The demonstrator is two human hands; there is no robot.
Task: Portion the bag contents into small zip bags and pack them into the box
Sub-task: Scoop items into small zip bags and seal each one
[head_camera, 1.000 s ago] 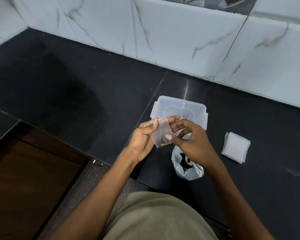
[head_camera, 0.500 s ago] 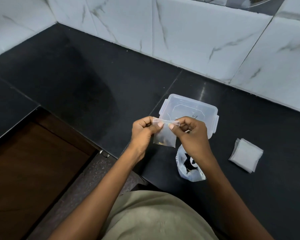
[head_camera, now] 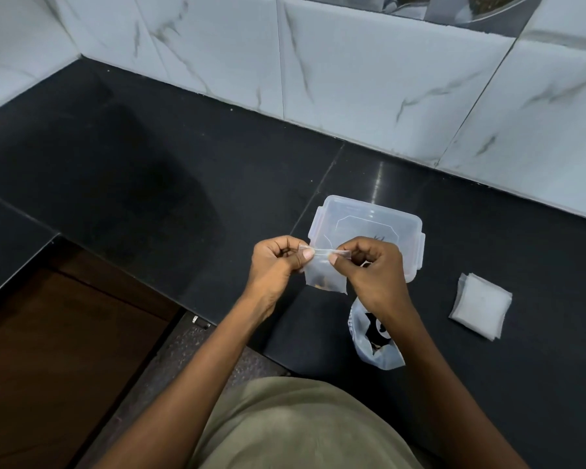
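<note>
A small clear zip bag (head_camera: 324,276) with a few brown bits at its bottom hangs between both hands. My left hand (head_camera: 275,266) pinches the left end of its zip strip, and my right hand (head_camera: 372,269) pinches the right end. Behind the hands stands an open clear plastic box (head_camera: 362,221) on the black counter. A white plastic bag (head_camera: 376,343) with dark contents lies below my right wrist, partly hidden by my forearm. A stack of empty small zip bags (head_camera: 480,305) lies to the right.
The black stone counter (head_camera: 149,170) runs to a marble-tiled wall (head_camera: 369,79) at the back. At the left the counter ends at a step edge (head_camera: 21,265) above a brown floor. My olive-clad body fills the lower middle.
Both hands have gone from holding the bag open to pinching along its top strip. The bag now hangs flat and upright. The camera has shifted slightly.
</note>
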